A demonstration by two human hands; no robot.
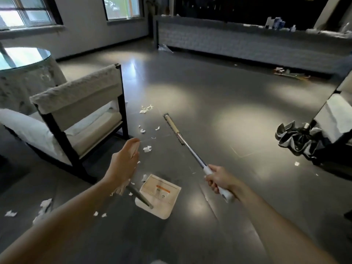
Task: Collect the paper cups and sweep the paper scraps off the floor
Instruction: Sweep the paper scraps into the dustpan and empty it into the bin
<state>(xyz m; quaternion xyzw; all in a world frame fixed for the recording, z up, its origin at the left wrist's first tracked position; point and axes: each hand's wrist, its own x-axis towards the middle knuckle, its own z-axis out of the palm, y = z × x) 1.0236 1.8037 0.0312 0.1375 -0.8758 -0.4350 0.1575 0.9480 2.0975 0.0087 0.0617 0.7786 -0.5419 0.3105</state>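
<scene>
My right hand (219,181) grips the white handle of a broom (190,151). Its shaft slants forward and left to the narrow head (171,126) lying on the dark floor. My left hand (123,164) holds the beige top of a dustpan's handle, whose dark rod (140,197) runs down to the cream dustpan (162,204) standing on the floor between my arms. White paper scraps (147,149) are scattered left of the broom head, with more near the chair leg (146,109), beside the pan (143,177) and at the lower left (44,204). No paper cup is visible.
A white armchair with a black frame (76,115) stands to the left, and a round glass table (24,56) is behind it. A long brick-faced counter (238,42) crosses the back, with litter (285,72) at its base. A crumpled black bag (297,138) lies at the right.
</scene>
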